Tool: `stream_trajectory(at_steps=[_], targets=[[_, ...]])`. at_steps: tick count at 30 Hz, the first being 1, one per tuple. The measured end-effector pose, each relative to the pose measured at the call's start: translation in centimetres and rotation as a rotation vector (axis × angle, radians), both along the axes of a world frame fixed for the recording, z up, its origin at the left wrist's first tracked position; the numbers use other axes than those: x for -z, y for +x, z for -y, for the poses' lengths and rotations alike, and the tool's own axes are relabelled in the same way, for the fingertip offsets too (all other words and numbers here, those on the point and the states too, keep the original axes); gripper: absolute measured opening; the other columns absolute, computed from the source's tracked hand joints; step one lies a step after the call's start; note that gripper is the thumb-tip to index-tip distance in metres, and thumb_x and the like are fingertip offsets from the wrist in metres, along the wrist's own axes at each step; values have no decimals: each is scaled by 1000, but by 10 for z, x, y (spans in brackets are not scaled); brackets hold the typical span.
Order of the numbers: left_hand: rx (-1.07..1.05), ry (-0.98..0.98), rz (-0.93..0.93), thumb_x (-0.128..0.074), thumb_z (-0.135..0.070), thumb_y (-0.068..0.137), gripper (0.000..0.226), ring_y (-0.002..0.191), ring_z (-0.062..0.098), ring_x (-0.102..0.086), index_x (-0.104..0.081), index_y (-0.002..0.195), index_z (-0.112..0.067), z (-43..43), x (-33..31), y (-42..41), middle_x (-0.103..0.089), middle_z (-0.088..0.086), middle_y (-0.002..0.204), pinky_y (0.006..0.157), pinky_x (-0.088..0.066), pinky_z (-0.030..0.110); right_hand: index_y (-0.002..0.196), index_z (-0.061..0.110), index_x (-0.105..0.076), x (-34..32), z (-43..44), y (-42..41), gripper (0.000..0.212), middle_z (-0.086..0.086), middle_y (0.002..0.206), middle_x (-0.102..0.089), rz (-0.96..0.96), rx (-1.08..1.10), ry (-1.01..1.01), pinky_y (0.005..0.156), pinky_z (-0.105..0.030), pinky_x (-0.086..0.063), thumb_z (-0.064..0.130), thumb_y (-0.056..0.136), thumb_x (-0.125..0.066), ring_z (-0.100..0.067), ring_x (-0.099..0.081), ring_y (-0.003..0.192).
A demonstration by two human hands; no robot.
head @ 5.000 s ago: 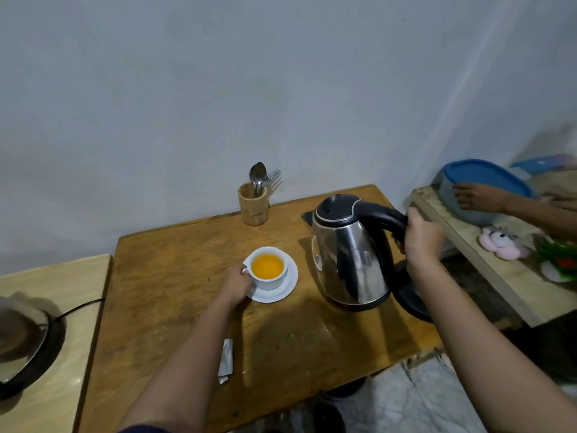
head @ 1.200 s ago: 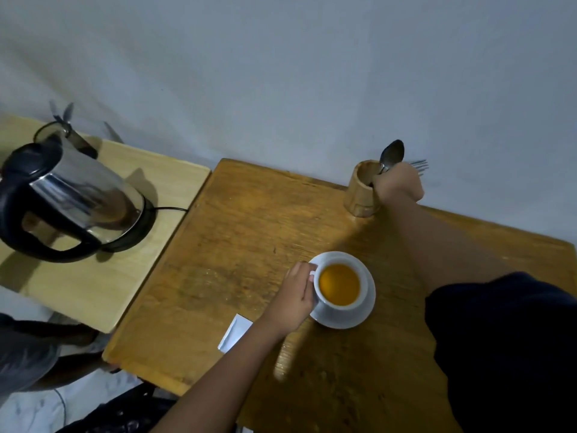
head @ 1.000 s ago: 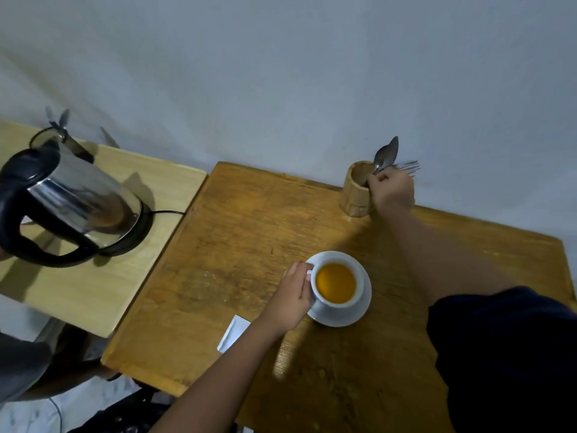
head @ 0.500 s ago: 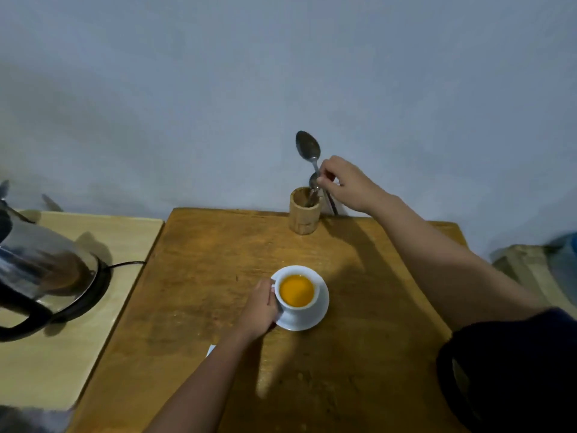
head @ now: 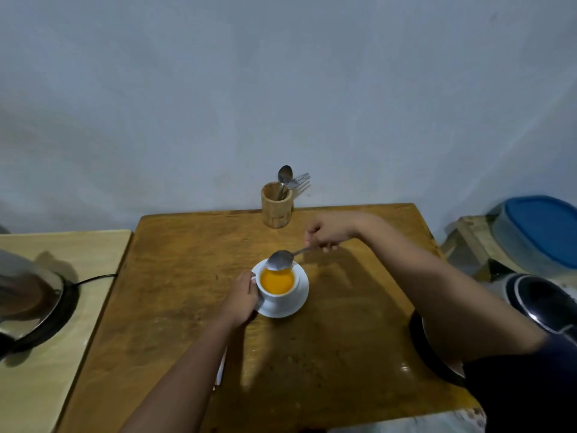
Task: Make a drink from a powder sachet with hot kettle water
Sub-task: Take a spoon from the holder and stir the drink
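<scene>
A white cup (head: 278, 295) full of orange drink stands on a white saucer (head: 300, 303) in the middle of the brown wooden table (head: 343, 339). My left hand (head: 242, 296) grips the cup's handle side. My right hand (head: 327, 231) holds a metal spoon (head: 280, 260) by its handle, with the bowl just over the cup's far rim. The white sachet (head: 221, 370) lies on the table, mostly hidden under my left forearm. A steel kettle (head: 543, 303) with a black lid shows at the right, behind my right arm.
A wooden holder (head: 276, 205) with a spoon and fork stands at the table's back edge. A second steel kettle (head: 28, 303) on a corded base sits on the pale side table (head: 56, 370) to the left. A blue-lidded tub (head: 540, 232) rests on a shelf at right.
My right hand lifted a spoon out of the holder and brought it down to the cup's rim. My left hand stayed on the cup. The view swung right.
</scene>
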State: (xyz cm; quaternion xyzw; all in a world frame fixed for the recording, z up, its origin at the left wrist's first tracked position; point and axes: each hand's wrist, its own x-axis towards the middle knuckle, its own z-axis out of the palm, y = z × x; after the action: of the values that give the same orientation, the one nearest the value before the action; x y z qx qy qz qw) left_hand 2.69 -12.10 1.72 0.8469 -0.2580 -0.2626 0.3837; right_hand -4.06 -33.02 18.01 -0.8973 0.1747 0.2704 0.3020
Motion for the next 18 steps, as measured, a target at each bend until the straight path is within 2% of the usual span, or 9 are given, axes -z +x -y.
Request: stream_trajectory(at_steps=[3,5,7,9,13,16,18], targets=[[-14,8,-26,-32,-21,98,24,97,22,-54,-52,106,-11,0,0,0,-55,11,107,83,-44,34,82,7,-69,1,-3,-6,16,-2,63,-64,193,117,78,49,-13,-47,0,82,-55,-8,-56,52],[-22,8,-50,-33,-21,98,24,97,22,-54,-53,107,-11,-1,-2,0,-56,10,107,84,-44,34,77,3,-71,6,-6,-10,12,-4,65,-69,350,200,114,55,-16,-52,-2,78,-60,-7,-61,51],[-14,-4,-61,-34,-21,97,23,95,21,-53,-54,104,-11,-2,-2,2,-57,10,106,81,-41,32,77,0,-71,11,-9,-12,2,-10,68,-72,460,258,156,59,-19,-56,1,76,-70,-10,-65,54],[-7,-13,-78,-34,-20,97,23,94,21,-53,-56,103,-12,-2,-3,4,-57,10,106,81,-40,32,77,0,-72,17,-12,-13,7,-13,66,-72,525,302,205,58,-18,-56,5,74,-75,-14,-66,56],[21,-16,-120,-35,-18,97,20,92,20,-51,-55,98,-13,-3,-6,8,-55,7,101,78,-39,31,80,6,-71,27,-18,-11,3,2,59,-70,543,357,351,57,-15,-55,7,78,-72,-6,-67,56],[29,-18,-167,-37,-18,97,22,93,22,-53,-56,103,-11,-5,-7,10,-57,10,106,78,-41,33,91,2,-69,34,-23,-8,12,-5,69,-70,501,318,294,62,-15,-56,12,84,-66,-2,-65,56],[19,-26,-183,-38,-18,96,24,100,28,-55,-58,107,-9,-5,-7,11,-60,14,111,84,-44,37,98,1,-68,38,-27,-6,18,-12,79,-72,465,248,196,70,-22,-56,15,88,-62,-7,-66,62]])
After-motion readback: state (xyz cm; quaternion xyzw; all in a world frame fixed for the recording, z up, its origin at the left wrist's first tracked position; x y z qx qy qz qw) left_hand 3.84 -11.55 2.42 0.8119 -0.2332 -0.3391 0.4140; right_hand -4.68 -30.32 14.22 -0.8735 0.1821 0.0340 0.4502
